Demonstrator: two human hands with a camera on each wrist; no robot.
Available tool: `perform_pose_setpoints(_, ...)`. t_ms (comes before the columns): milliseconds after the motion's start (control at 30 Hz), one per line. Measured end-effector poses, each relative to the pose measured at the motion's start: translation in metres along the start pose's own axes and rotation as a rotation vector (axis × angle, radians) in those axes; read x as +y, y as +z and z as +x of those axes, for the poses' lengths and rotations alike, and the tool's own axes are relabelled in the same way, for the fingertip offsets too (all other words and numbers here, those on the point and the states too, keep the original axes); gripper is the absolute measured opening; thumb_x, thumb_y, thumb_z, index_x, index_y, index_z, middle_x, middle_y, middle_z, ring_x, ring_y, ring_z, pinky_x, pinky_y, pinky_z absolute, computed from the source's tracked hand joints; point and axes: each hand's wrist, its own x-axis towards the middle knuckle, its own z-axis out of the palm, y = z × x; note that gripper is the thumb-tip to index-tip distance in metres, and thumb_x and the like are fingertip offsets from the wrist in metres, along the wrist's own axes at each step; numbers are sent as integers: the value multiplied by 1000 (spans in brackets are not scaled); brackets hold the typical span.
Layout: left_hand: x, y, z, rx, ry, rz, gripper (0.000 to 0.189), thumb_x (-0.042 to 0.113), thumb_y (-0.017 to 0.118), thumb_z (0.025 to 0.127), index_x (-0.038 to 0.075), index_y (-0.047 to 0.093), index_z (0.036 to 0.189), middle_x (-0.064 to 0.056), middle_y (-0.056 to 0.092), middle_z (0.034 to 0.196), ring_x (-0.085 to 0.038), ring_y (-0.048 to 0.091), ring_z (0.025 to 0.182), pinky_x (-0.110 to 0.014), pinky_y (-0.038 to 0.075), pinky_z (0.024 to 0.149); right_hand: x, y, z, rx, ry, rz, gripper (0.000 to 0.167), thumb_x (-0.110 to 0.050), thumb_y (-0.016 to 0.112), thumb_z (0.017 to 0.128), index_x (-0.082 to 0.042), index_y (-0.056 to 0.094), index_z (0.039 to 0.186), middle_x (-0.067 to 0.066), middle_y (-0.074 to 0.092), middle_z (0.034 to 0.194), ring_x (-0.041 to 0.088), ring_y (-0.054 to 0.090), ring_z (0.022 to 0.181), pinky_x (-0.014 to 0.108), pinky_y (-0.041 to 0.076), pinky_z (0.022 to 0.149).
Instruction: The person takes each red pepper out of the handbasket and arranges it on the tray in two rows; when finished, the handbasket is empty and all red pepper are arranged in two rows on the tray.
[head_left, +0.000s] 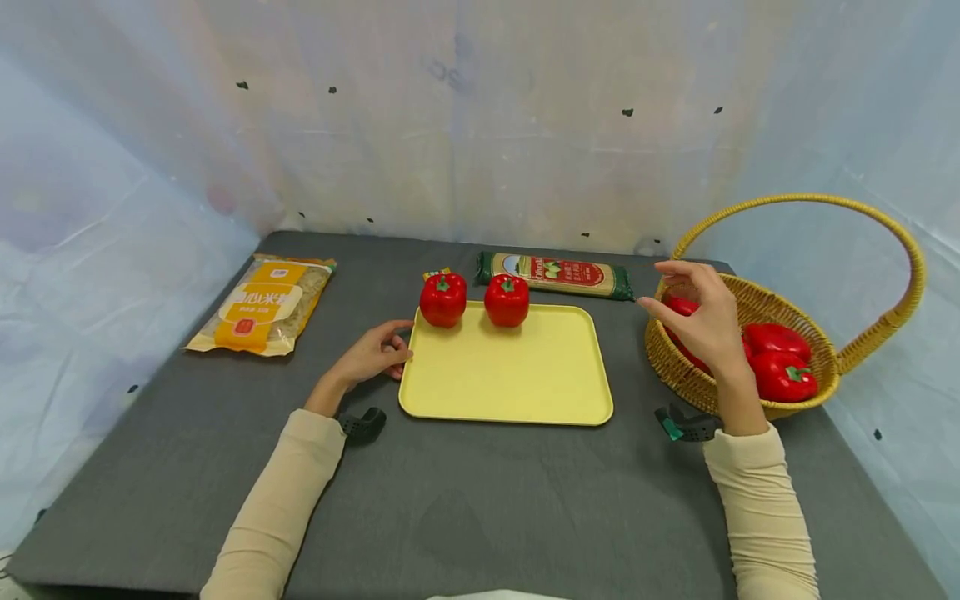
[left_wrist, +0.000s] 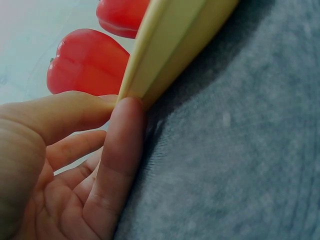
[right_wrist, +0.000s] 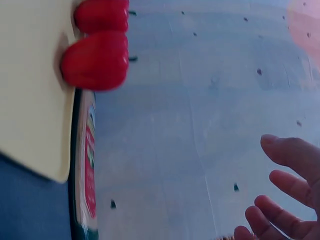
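Observation:
My left hand (head_left: 377,352) pinches the left rim of a yellow tray (head_left: 517,375); the left wrist view shows thumb and a finger meeting at the tray's edge (left_wrist: 150,60). Two red bell peppers stand side by side at the tray's back left, one pepper (head_left: 443,301) in the corner and the other pepper (head_left: 507,302) to its right. My right hand (head_left: 703,312) hovers over the left side of a wicker basket (head_left: 678,371), fingers apart from the thumb and nothing between them. Inside the basket lie several red bell peppers (head_left: 780,377), partly hidden by that hand.
Behind the tray lies a long pack of pasta (head_left: 558,275) with a green and red label. A small yellow packet (head_left: 436,272) shows behind the left pepper. To the far left is a yellow-and-clear food bag (head_left: 262,307). The basket's tall handle (head_left: 798,198) arches upward.

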Motion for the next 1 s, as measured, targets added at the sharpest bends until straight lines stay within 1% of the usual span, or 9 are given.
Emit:
perform_pose_setpoints(67, 1, -1, 0, -3, 3, -3, 58, 9, 59, 91, 2, 31, 142, -18, 53, 92, -20, 60, 65, -33, 56, 61, 5, -11, 0, 25, 34, -9, 50, -5, 79, 73, -4, 60, 120, 5, 55, 109, 2, 51, 92, 6, 42, 78)
perform_pose_setpoints(133, 1, -1, 1, -8, 3, -3, 59, 9, 60, 91, 2, 30, 142, -19, 53, 93, -20, 60, 65, -32, 56, 61, 10, -21, 1, 35, 68, -26, 51, -6, 79, 74, -5, 59, 121, -4, 53, 108, 3, 50, 94, 8, 42, 78)
perform_pose_setpoints(233, 1, -1, 2, -5, -1, -2, 60, 10, 60, 91, 3, 30, 142, -20, 52, 94, -20, 60, 66, -32, 56, 61, 17, -37, 1, 5, 152, -95, 53, -12, 77, 77, -10, 57, 126, -16, 47, 110, 5, 45, 100, 13, 38, 80)
perform_pose_setpoints(333, 0, -1, 2, -3, 2, 9, 59, 10, 60, 91, 2, 31, 142, -19, 52, 93, -20, 60, 65, -32, 56, 60, 25, -49, 0, -49, 232, -130, 55, -19, 75, 79, -14, 54, 130, -9, 47, 117, 6, 40, 105, 18, 35, 81)
perform_pose_setpoints(500, -3, 0, 1, -1, -2, 16, 57, 10, 59, 92, 4, 32, 142, -17, 53, 93, -21, 60, 65, -34, 56, 61, 41, -64, -1, -153, 326, -144, 60, -26, 72, 83, -11, 47, 135, 10, 41, 129, 11, 39, 108, 21, 35, 82)
perform_pose_setpoints(667, -4, 0, 1, 0, -5, 20, 57, 10, 59, 92, 5, 32, 142, -17, 53, 93, -21, 60, 66, -34, 56, 62, 55, -73, -3, -224, 376, -112, 60, -25, 71, 84, -7, 44, 135, 0, 44, 124, 2, 43, 103, 13, 37, 78)
perform_pose_setpoints(767, -4, 0, 1, 2, -6, 23, 57, 9, 59, 92, 5, 32, 142, -17, 53, 92, -21, 60, 66, -34, 56, 62, 63, -78, -3, -275, 407, -131, 61, -28, 70, 85, -7, 42, 135, 1, 45, 126, 10, 45, 108, 14, 37, 78)
perform_pose_setpoints(900, -3, 0, 1, 5, -7, 26, 56, 10, 59, 92, 5, 33, 142, -17, 53, 92, -21, 60, 66, -34, 56, 61, 74, -84, -6, -369, 453, -153, 63, -32, 66, 87, -6, 39, 137, 14, 40, 135, 29, 41, 119, 19, 36, 79)
perform_pose_setpoints(1000, -3, 0, 0, 4, -2, 25, 57, 10, 59, 92, 4, 32, 142, -16, 53, 91, -20, 60, 65, -34, 56, 61, 82, -87, -10, -436, 472, -148, 63, -32, 64, 88, -5, 37, 138, 18, 38, 137, 34, 40, 121, 17, 36, 77)
